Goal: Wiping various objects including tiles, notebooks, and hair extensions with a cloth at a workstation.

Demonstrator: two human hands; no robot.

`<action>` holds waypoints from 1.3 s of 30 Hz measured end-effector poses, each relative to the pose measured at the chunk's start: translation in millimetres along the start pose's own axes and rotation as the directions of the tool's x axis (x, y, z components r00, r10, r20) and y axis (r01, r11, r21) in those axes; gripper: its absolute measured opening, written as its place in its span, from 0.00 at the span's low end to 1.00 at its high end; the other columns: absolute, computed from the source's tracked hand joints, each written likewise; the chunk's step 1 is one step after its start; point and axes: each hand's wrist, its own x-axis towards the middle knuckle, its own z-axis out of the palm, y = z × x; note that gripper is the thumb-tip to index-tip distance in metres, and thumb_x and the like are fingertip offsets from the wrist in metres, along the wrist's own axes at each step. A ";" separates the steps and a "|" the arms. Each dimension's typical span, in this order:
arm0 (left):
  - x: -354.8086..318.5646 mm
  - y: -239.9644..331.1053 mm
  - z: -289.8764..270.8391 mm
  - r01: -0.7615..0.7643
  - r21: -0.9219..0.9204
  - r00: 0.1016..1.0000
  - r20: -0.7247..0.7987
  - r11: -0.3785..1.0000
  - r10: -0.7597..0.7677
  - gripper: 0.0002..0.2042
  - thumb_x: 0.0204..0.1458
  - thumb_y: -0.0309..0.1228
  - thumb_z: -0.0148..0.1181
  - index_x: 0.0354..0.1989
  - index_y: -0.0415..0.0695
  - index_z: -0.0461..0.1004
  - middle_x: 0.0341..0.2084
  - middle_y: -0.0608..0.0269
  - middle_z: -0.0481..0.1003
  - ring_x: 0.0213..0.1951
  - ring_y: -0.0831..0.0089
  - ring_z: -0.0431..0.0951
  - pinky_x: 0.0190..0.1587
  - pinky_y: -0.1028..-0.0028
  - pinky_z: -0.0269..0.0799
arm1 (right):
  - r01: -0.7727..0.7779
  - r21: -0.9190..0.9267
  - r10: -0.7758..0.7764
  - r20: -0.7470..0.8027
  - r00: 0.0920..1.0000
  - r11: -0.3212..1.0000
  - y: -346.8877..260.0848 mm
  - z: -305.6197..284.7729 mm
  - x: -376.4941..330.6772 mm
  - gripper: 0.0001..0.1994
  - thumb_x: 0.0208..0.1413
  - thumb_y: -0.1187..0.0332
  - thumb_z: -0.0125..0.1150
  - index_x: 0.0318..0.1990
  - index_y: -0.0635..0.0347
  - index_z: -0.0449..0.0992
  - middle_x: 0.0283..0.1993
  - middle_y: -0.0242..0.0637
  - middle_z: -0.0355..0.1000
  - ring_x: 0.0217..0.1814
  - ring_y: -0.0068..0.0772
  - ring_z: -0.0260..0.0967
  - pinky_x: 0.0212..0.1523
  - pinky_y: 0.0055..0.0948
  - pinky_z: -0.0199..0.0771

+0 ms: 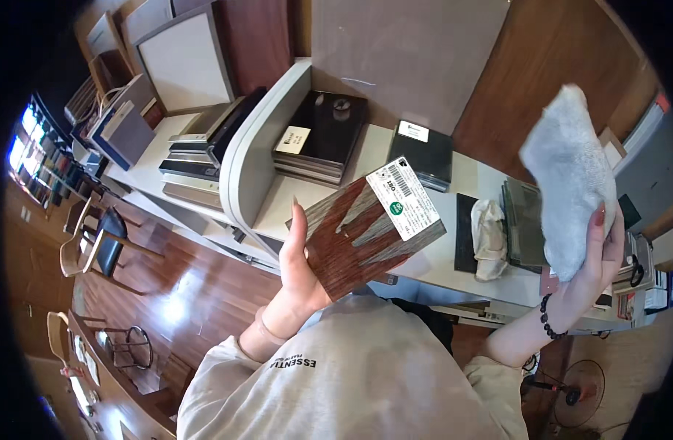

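My left hand is wrapped round the lower left edge of a rectangular wood-grain sample board, its thumb pointing up. Reddish-brown planks with jagged grey patches cover the board's face, and a white label with a barcode and green dot is stuck near its upper right corner. The board is held tilted in front of the shelf. Off to the right, my right hand grips a pale grey-white cloth, lifted well apart from the board. Most of that hand's fingers are behind or against the cloth.
Glossy black panels lie stacked on the white shelf, next to a smaller dark stack. A crumpled cream cloth rests beside glass-like greenish sheets. A curved divider stands left; a fan is low right.
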 end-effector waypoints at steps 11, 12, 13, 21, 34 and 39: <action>-33.5 66.6 -30.3 -0.053 -0.003 0.989 -0.138 0.999 0.052 0.39 0.56 0.62 0.40 0.65 0.41 0.54 0.62 0.51 0.59 0.62 0.53 0.62 0.63 0.52 0.57 | -0.306 0.146 0.117 0.706 0.699 0.941 -16.9 158.6 -41.6 0.14 0.51 0.80 0.59 0.47 0.69 0.73 0.51 0.41 0.73 0.51 0.26 0.70 0.54 0.23 0.69; -36.0 70.9 -34.1 -0.034 -0.040 0.994 -0.101 0.999 0.030 0.38 0.56 0.61 0.40 0.64 0.40 0.55 0.62 0.51 0.60 0.62 0.55 0.62 0.63 0.54 0.57 | -0.307 0.146 0.119 0.705 0.700 0.940 -17.7 164.7 -41.0 0.14 0.51 0.80 0.59 0.47 0.69 0.73 0.51 0.41 0.73 0.51 0.26 0.70 0.54 0.23 0.69; -37.7 75.6 -36.8 -0.012 -0.078 0.998 -0.063 0.997 0.007 0.38 0.56 0.61 0.40 0.64 0.40 0.56 0.61 0.51 0.61 0.62 0.57 0.62 0.63 0.55 0.58 | -0.291 0.196 0.089 0.669 0.738 0.937 -18.9 170.4 -39.9 0.13 0.51 0.80 0.59 0.46 0.69 0.74 0.49 0.41 0.73 0.51 0.26 0.70 0.53 0.24 0.69; -36.0 107.8 -45.2 0.131 -0.364 0.991 0.065 0.922 -0.115 0.36 0.58 0.59 0.40 0.63 0.39 0.58 0.60 0.48 0.62 0.60 0.52 0.64 0.63 0.49 0.57 | 0.346 -0.211 -0.232 0.428 0.874 0.914 -42.2 200.6 -69.3 0.12 0.49 0.76 0.64 0.43 0.62 0.77 0.44 0.41 0.73 0.52 0.34 0.69 0.54 0.32 0.70; -12.8 105.1 -28.5 0.239 -0.125 0.968 -0.048 0.963 -0.247 0.37 0.58 0.60 0.37 0.65 0.43 0.55 0.62 0.52 0.60 0.62 0.57 0.62 0.64 0.54 0.56 | 0.792 -0.225 -0.388 0.775 0.498 0.568 -67.6 111.4 -129.3 0.10 0.47 0.66 0.66 0.37 0.57 0.82 0.51 0.43 0.74 0.54 0.46 0.71 0.53 0.41 0.70; -8.0 87.8 -29.7 0.336 -0.075 0.942 0.037 0.939 -0.334 0.39 0.55 0.63 0.37 0.67 0.47 0.51 0.65 0.51 0.54 0.64 0.52 0.56 0.64 0.47 0.53 | -0.054 -0.216 0.106 0.234 0.966 0.975 -61.5 15.0 -66.4 0.13 0.57 0.69 0.55 0.46 0.68 0.73 0.42 0.43 0.75 0.38 0.36 0.75 0.45 0.31 0.74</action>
